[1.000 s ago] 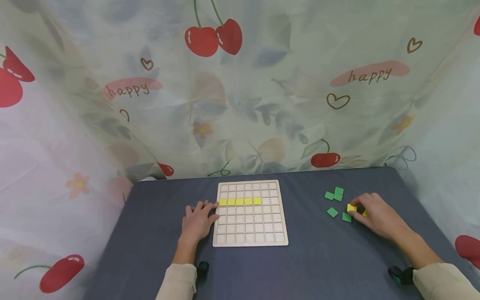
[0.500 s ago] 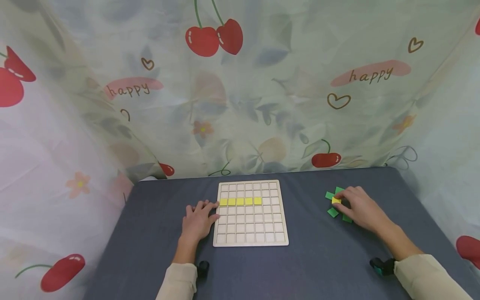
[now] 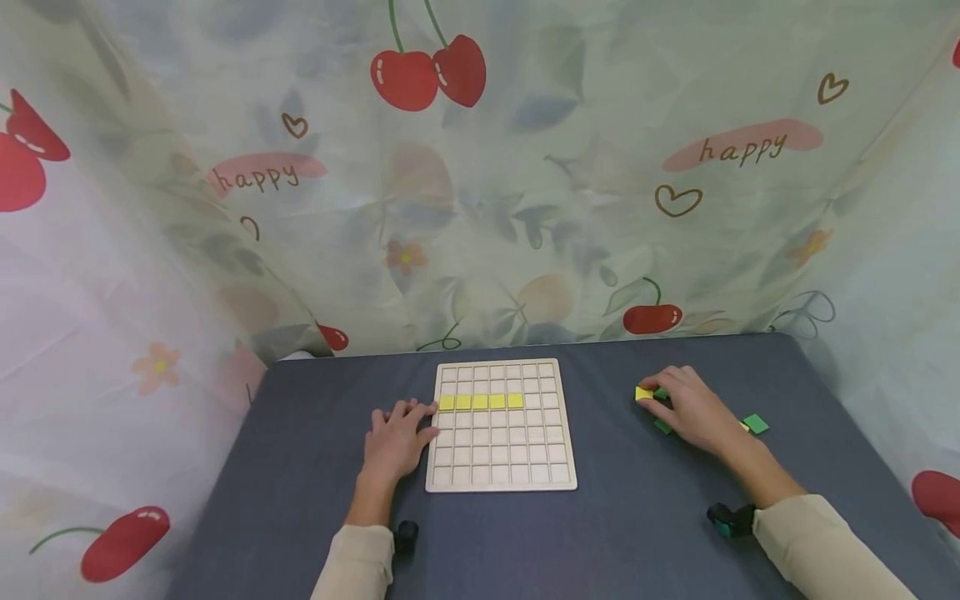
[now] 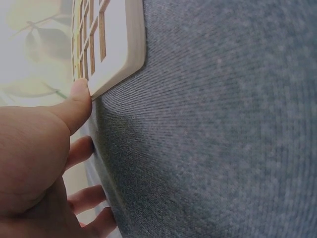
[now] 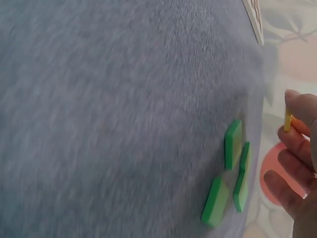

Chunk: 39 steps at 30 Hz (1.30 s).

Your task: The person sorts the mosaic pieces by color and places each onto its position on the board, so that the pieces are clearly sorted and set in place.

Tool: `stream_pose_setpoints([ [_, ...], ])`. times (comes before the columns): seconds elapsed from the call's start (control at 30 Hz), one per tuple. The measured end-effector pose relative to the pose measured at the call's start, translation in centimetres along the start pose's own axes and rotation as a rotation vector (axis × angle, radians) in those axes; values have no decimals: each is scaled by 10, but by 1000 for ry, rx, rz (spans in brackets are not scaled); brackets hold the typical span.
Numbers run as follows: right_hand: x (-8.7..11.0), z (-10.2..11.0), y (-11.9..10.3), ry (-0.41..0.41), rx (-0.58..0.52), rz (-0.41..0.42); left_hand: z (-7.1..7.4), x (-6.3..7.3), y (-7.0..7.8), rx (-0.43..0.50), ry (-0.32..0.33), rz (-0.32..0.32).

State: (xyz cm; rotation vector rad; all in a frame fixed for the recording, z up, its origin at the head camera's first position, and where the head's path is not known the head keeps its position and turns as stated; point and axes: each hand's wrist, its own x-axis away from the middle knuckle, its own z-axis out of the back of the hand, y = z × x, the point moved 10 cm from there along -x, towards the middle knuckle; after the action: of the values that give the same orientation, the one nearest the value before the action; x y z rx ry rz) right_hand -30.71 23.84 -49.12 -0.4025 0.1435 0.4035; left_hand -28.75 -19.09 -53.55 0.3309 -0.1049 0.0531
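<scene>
My right hand (image 3: 688, 406) pinches a yellow square tile (image 3: 643, 393) between thumb and fingers, above the cloth to the right of the board. In the right wrist view the yellow tile (image 5: 287, 120) shows edge-on, lifted off the cloth. Several green tiles (image 5: 233, 144) lie beneath that hand. A pale wooden grid board (image 3: 501, 483) lies mid-table, with a row of yellow tiles (image 3: 480, 402) in its cells. At its left edge rests my left hand (image 3: 393, 446), fingers spread. In the left wrist view the thumb (image 4: 79, 96) touches the board's rim (image 4: 130, 44).
Right of my right hand lies another green tile (image 3: 756, 423), with a yellow tile (image 3: 744, 426) partly hidden by the wrist. The dark table cloth (image 3: 600, 533) spreads around the board. A printed curtain (image 3: 495, 208) hangs behind and at both sides.
My right hand has moved left and away from me, carrying the yellow tile over the green ones, and uncovered the tiles at the right. My left hand and the board stay put.
</scene>
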Motion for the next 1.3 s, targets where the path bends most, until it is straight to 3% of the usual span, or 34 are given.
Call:
stream_pose_setpoints([
  [0.8, -33, -33, -42, 44, -35, -3, -1, -2, -1, 1, -11, 0],
  [1.3, -34, -51, -35, -67, -5, -57, -2, -2, -1, -6, -25, 9],
])
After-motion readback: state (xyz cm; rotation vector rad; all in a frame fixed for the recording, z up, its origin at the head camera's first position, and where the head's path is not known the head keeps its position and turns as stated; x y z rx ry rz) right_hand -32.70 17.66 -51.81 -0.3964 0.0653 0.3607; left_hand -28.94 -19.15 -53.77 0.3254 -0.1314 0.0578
